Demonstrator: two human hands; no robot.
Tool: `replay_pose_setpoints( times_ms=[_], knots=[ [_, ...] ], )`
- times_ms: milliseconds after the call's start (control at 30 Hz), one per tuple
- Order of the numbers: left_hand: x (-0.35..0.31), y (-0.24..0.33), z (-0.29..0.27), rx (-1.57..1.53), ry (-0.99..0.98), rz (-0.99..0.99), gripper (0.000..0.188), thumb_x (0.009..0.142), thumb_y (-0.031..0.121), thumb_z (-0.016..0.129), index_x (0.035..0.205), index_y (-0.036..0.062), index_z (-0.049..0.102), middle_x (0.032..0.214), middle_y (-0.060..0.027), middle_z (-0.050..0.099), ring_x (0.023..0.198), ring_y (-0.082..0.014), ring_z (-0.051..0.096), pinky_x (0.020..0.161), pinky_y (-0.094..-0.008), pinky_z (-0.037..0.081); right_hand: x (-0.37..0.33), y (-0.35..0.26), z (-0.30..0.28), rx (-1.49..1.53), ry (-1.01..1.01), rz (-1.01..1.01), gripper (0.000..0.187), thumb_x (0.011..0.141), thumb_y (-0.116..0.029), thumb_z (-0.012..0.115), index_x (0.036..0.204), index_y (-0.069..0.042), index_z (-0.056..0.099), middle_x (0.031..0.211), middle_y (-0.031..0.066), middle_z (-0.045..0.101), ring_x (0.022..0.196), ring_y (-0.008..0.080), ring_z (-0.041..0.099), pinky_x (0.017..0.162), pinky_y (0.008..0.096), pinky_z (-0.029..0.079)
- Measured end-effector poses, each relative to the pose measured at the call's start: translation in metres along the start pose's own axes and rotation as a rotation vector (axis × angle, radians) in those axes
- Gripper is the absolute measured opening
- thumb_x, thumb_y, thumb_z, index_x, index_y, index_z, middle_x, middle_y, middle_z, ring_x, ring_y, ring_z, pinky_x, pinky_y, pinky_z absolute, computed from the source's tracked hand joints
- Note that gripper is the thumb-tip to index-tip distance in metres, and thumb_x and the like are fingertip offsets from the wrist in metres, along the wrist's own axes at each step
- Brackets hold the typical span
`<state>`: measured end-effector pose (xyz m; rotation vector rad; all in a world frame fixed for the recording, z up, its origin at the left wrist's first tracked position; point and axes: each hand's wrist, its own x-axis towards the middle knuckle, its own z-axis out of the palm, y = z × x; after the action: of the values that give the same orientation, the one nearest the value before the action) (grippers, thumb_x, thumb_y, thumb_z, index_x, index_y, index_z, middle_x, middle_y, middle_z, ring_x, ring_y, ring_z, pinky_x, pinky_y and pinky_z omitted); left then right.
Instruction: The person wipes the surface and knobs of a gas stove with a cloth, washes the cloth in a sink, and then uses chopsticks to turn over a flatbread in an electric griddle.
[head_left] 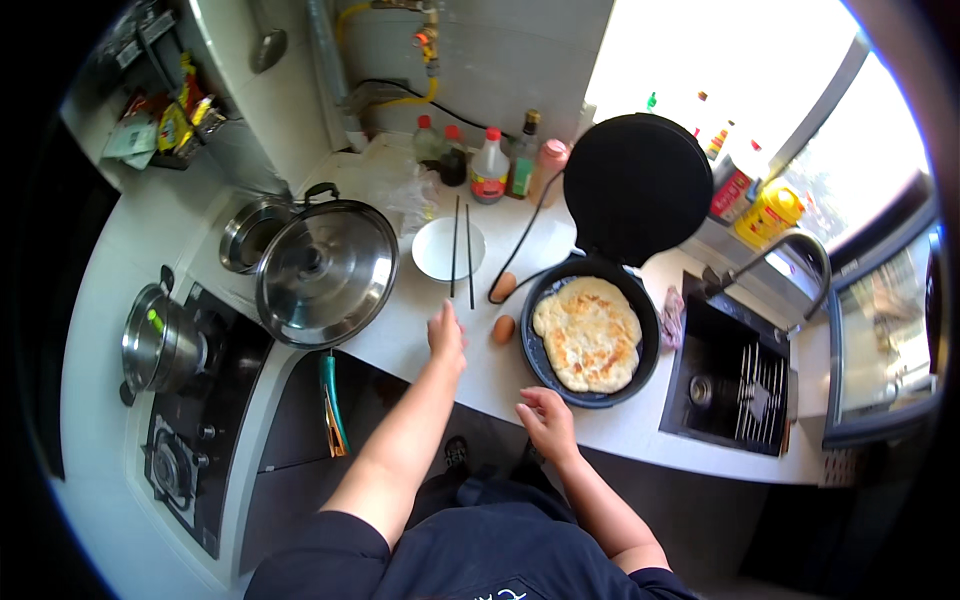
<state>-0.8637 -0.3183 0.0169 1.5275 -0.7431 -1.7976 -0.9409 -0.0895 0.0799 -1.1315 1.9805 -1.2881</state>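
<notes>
My left hand (447, 336) reaches over the counter's near edge, just short of a pair of dark chopsticks (455, 250) lying across a white bowl (430, 262). Its fingers look loosely extended and nothing shows in them. By the near rim of an open electric griddle (652, 345) is my right hand (549, 424), empty, its fingers loosely bent and apart. A browned flatbread (588, 337) lies in the griddle, whose round black lid (638, 185) stands raised behind. Two brown eggs, one nearer (503, 330) and one farther (504, 286), sit between bowl and griddle.
Left, a large lidded steel pan (330, 275) stands beside the stove (215, 400), which bears a steel pot (155, 340). Several bottles (490, 168) line the back. A black sink (700, 392) with a curved faucet (822, 270) is right. A green-handled tool (330, 400) hangs below the counter edge.
</notes>
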Motion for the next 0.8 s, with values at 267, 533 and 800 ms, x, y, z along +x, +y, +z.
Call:
replay_pose_setpoints(
  times_ms=[267, 533, 800],
  knots=[
    [0.086, 0.024, 0.003, -0.478, -0.303, -0.37, 0.029, 0.093, 0.042, 0.048, 0.094, 0.0129, 0.053, 0.089, -0.0103, 0.062, 0.078, -0.0227, 0.062, 0.067, -0.0356, 0.05, -0.017, -0.029, 0.009, -0.1, -0.134, 0.103, 0.024, 0.082, -0.018, 0.065, 0.102, -0.004, 0.064, 0.095, 0.0115, 0.064, 0.087, 0.0219, 0.063, 0.071, 0.0315, 0.051],
    [-0.001, 0.04, -0.01, -0.632, -0.359, -0.063, 0.011, 0.092, 0.015, 0.056, 0.091, 0.0051, 0.06, 0.076, -0.0038, 0.061, 0.067, -0.0102, 0.059, 0.057, -0.0216, 0.049, -0.022, -0.036, -0.013, -0.253, 0.054, -0.087, 0.033, 0.078, -0.01, 0.067, 0.11, -0.005, 0.061, 0.098, 0.0139, 0.06, 0.089, 0.0246, 0.061, 0.074, 0.0335, 0.05],
    [-0.195, -0.007, -0.001, -0.067, -0.713, -0.159, 0.018, 0.092, 0.018, 0.056, 0.096, 0.0017, 0.06, 0.078, -0.0059, 0.063, 0.06, -0.0112, 0.059, 0.055, -0.0224, 0.051, 0.011, -0.046, -0.041, -0.717, 0.319, -0.602, 0.042, 0.07, -0.008, 0.06, 0.111, -0.011, 0.061, 0.097, 0.0108, 0.047, 0.083, 0.0256, 0.054, 0.071, 0.0336, 0.049]
  ],
)
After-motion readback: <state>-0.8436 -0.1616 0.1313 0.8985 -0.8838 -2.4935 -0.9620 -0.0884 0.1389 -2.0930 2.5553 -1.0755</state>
